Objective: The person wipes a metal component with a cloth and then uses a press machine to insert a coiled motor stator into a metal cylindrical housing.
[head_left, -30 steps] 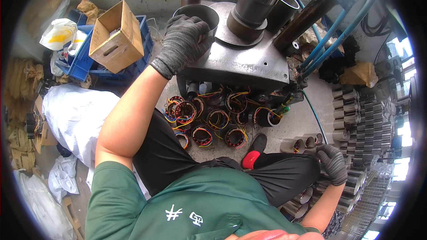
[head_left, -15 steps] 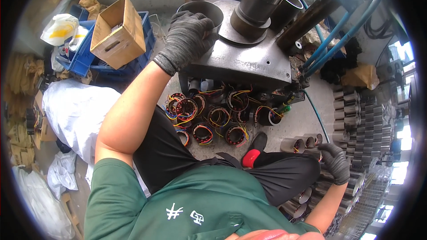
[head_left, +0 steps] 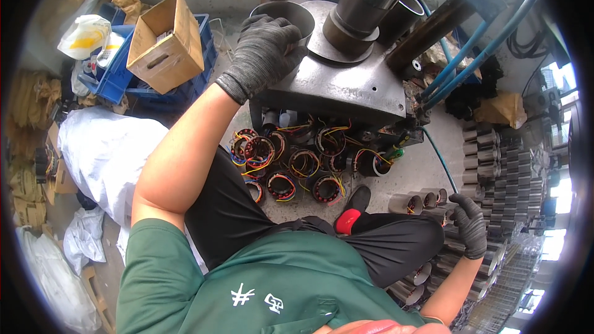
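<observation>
Metal cylinder (head_left: 286, 13) under gloved left hand (head_left: 263, 49) on press.

Overhead view centred on a grey press machine (head_left: 346, 86). The gloved left hand (head_left: 263, 49) rests on a grey metal cylinder (head_left: 286, 13) standing at the machine's upper left corner, fingers curled over its rim. A steel ram (head_left: 365, 6) rises from the middle of the machine. Below the machine's front edge lies a cluster of wound motor stators (head_left: 291, 167) with coloured wires. Right of and below the machine, the gloved right hand (head_left: 470, 226) grips one of a heap of metal tube housings (head_left: 489, 161). Left of the machine a cardboard box (head_left: 164, 43) sits on a blue crate (head_left: 185, 89); a white sack (head_left: 102, 151) lies further below.
</observation>
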A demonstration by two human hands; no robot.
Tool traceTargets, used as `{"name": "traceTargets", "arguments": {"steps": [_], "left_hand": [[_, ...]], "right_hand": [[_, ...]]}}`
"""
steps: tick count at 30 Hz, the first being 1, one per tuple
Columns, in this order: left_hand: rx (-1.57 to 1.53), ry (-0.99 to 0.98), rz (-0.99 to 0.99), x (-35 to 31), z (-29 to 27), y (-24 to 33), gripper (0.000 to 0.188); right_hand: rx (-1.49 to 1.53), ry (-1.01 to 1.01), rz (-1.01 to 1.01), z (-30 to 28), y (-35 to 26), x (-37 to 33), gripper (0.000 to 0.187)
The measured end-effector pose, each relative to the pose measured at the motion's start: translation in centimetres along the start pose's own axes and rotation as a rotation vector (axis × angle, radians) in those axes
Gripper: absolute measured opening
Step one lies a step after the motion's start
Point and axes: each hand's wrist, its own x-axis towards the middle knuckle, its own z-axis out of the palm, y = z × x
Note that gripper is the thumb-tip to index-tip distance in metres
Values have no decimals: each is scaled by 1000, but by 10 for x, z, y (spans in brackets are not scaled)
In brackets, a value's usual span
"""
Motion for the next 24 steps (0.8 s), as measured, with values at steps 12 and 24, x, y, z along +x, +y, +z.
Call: {"name": "traceTargets", "arguments": {"steps": [12,24], "left_hand": [[30,-37,-6,3,4,-1,22],[13,-71,-58,3,0,2,23]], "right_hand": [[-47,-14,-128,-3,25,7,31],[-41,-90,47,-1,13,5,30]]}}
